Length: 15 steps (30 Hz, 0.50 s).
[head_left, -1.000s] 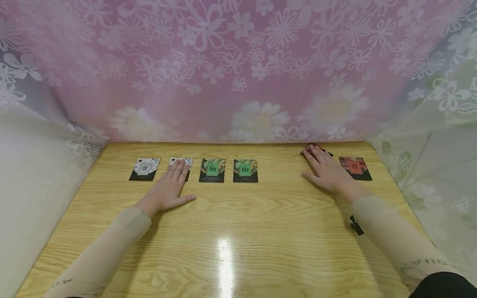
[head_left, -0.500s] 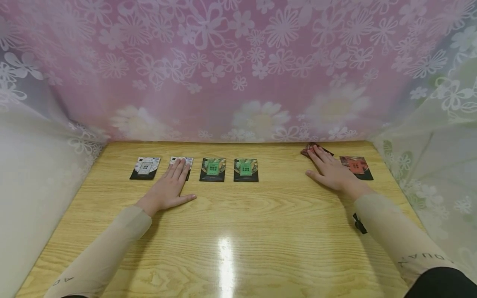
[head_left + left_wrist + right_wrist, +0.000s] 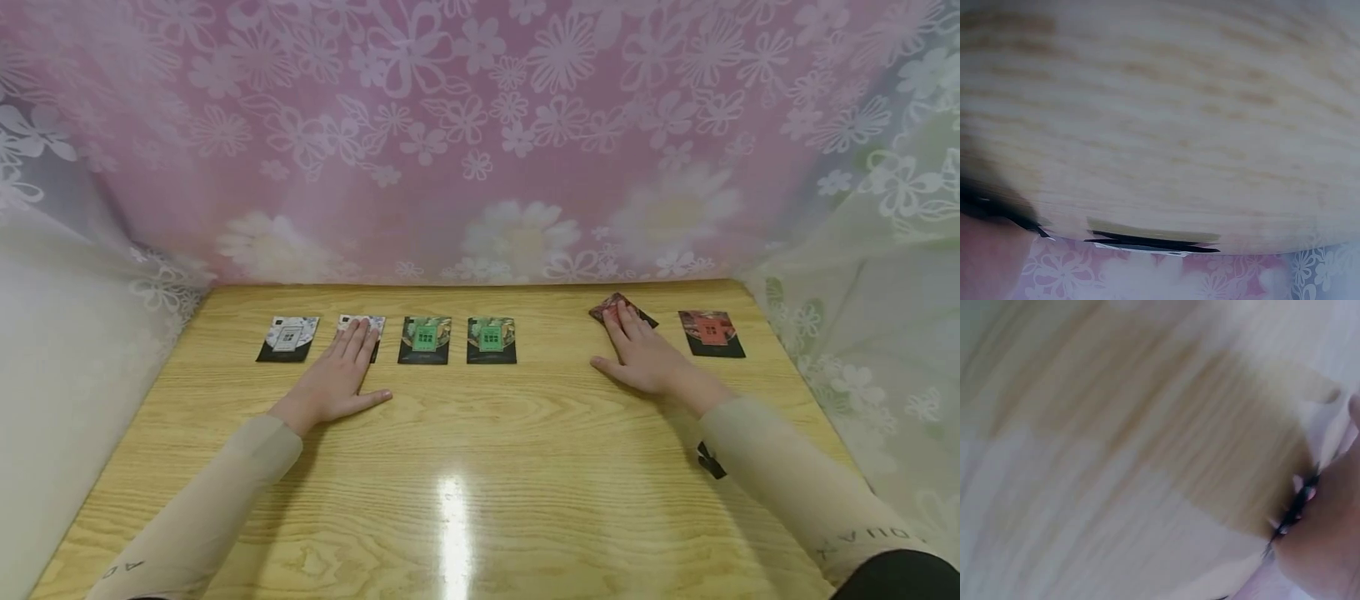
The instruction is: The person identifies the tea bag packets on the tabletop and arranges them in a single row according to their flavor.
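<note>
A row of small sachets lies along the far side of the wooden table (image 3: 480,467). My left hand (image 3: 339,379) rests flat, its straight fingers lying on the second white-patterned sachet (image 3: 363,323); another white sachet (image 3: 288,337) lies to its left. Two green sachets (image 3: 424,339) (image 3: 491,339) lie to its right. My right hand (image 3: 637,354) lies flat with straight fingers on a tilted red sachet (image 3: 609,307). A second red sachet (image 3: 710,332) lies to the right of that hand. Both wrist views are blurred, showing table wood, a dark sachet edge (image 3: 1147,240) and a bit of hand (image 3: 1329,550).
A pink flowered curtain (image 3: 480,133) hangs close behind the table's far edge and sheer flowered fabric (image 3: 862,275) closes in both sides. A bright light glare (image 3: 453,525) sits on the near middle of the table. Beige sleeves cover both forearms.
My right hand has slid left with the tilted red sachet under its fingers, away from the other red sachet. The left hand has stayed put.
</note>
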Tool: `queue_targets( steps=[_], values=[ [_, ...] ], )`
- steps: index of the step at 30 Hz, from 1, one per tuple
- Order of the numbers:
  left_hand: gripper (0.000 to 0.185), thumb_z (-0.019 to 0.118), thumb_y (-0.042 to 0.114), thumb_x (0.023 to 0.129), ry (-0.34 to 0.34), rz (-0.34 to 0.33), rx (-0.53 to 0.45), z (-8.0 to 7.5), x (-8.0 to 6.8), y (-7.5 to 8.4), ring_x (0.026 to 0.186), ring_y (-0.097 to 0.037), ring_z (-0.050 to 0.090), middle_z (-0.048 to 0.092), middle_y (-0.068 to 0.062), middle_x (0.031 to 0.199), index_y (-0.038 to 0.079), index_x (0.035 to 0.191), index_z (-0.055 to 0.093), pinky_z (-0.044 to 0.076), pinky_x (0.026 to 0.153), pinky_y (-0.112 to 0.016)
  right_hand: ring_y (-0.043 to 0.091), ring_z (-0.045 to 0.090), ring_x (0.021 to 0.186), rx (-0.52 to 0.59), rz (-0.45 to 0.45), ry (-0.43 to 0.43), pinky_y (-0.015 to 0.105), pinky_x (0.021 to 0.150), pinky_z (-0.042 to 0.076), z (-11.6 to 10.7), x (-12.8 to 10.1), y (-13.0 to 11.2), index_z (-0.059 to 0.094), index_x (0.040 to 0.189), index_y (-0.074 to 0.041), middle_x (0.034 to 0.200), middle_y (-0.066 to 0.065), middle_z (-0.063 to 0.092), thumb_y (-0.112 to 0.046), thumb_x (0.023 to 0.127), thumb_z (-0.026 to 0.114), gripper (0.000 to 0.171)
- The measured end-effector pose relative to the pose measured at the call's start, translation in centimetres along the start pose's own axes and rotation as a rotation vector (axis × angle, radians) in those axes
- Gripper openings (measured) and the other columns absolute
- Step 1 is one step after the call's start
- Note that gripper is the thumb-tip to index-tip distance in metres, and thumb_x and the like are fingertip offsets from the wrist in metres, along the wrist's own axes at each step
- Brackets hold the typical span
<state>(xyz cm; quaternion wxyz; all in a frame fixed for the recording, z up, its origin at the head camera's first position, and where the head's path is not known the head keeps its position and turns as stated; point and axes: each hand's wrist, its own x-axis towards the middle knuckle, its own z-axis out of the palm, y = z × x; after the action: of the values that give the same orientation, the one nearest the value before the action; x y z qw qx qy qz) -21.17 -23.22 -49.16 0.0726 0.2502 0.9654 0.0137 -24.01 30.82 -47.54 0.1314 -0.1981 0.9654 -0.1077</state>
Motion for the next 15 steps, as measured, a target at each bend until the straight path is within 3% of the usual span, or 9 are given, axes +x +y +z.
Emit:
queue_targets(
  steps=[7,15],
  values=[
    [0.11,0.051,0.069,0.103,0.002,0.0,0.003,0.0,-0.1,0.0,0.166,-0.045,-0.004,-0.006,-0.027,0.177,-0.004,0.169,0.001,0.008,0.136,-0.058,0.057,-0.004,0.161,0.038,0.0,-0.054,0.074,0.129,0.007,0.0,-0.2,-3.2,-0.001,0.169,0.002,0.173,0.035,-0.013,-0.068,0.107,0.041,0.102],
    [0.11,0.051,0.069,0.103,0.021,0.007,-0.016,0.0,-0.1,0.0,0.166,-0.045,-0.002,-0.004,-0.027,0.177,-0.003,0.169,0.003,0.009,0.136,-0.059,0.052,-0.005,0.163,0.003,-0.005,-0.072,0.068,0.132,0.008,0.9,-0.2,-5.9,-0.001,0.17,0.001,0.174,0.031,-0.013,-0.07,0.107,0.038,0.103]
  ],
)
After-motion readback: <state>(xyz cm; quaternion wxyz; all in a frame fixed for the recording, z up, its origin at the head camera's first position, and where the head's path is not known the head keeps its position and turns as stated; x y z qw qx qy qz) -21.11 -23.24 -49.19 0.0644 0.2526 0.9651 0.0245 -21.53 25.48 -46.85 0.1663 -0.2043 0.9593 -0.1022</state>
